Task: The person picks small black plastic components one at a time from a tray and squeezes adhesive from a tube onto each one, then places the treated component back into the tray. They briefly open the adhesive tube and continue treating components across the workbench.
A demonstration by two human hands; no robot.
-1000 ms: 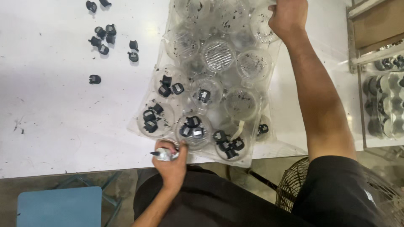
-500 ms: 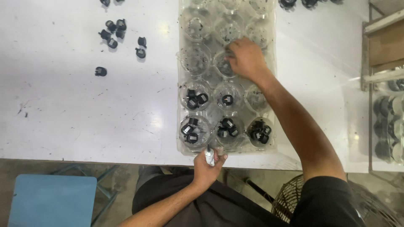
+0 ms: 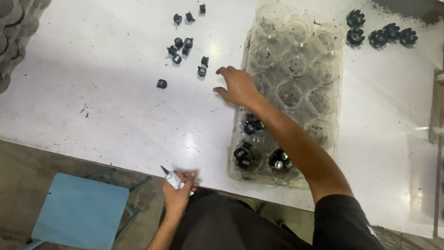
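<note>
Overhead, the scuffed white table point(image 3: 92, 102) lies under the open right hand point(image 3: 238, 86); the left hand point(image 3: 178, 192) grips a tube point(image 3: 173, 179).

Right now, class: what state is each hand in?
Left hand: closed around a small tube with a pointed tip.
Right hand: open, fingers spread, holding nothing, beside the clear tray.
</note>
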